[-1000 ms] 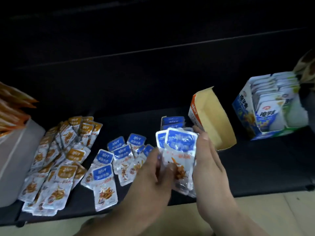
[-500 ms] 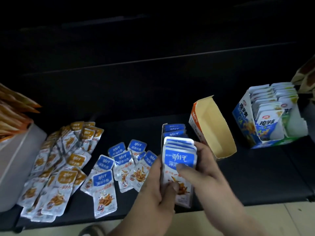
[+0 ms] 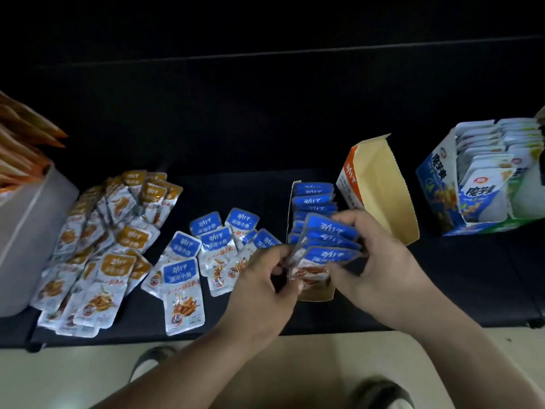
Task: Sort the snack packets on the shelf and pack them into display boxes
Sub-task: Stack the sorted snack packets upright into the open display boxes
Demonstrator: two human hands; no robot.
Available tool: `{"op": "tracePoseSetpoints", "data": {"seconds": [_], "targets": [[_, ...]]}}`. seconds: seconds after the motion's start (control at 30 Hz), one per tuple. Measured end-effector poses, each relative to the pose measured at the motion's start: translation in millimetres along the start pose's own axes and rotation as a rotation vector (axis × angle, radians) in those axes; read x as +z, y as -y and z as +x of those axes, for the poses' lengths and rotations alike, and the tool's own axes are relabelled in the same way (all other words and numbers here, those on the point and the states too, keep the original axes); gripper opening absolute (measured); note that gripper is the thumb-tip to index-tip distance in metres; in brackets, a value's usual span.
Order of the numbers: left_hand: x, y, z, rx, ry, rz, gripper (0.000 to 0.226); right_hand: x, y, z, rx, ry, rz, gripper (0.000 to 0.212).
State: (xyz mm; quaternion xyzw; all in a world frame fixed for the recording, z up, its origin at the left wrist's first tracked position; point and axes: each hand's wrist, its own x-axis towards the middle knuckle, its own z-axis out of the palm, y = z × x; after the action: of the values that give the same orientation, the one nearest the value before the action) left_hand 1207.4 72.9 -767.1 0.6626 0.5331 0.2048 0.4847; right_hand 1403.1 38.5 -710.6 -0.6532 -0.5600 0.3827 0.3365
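Observation:
A small stack of blue-topped snack packets [image 3: 328, 247] sits between my hands, lowered into the front end of an open cardboard display box [image 3: 317, 293]. My right hand [image 3: 379, 261] grips the stack from the right, fingers curled over its top. My left hand [image 3: 265, 278] pinches its left edge. Behind the stack, several blue packets [image 3: 314, 196] stand in a row inside the box. More loose blue packets [image 3: 206, 252] lie on the dark shelf to the left, and a heap of gold-topped packets [image 3: 103, 240] lies further left.
The box's raised orange-and-tan lid [image 3: 380, 184] leans to the right. A filled blue-and-white display box [image 3: 483, 178] stands at the right. A grey bin [image 3: 26, 231] with orange packets is at the left. The shelf's front edge [image 3: 177, 338] runs above pale floor.
Both hands carried the stack of blue packets forward and down from in front of the box into its front end. The view tilted downward.

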Motion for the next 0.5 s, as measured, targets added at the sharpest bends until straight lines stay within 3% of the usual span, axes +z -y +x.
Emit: {"op": "tracePoseSetpoints", "data": {"seconds": [0.13, 0.5], "targets": [[9, 15, 3, 0.016, 0.001, 0.101, 0.048, 4, -16, 3, -0.033, 0.03, -0.149, 0.059], [18, 29, 1, 0.011, -0.04, 0.022, 0.041, 28, -54, -2, -0.169, 0.044, -0.44, 0.066]]}}
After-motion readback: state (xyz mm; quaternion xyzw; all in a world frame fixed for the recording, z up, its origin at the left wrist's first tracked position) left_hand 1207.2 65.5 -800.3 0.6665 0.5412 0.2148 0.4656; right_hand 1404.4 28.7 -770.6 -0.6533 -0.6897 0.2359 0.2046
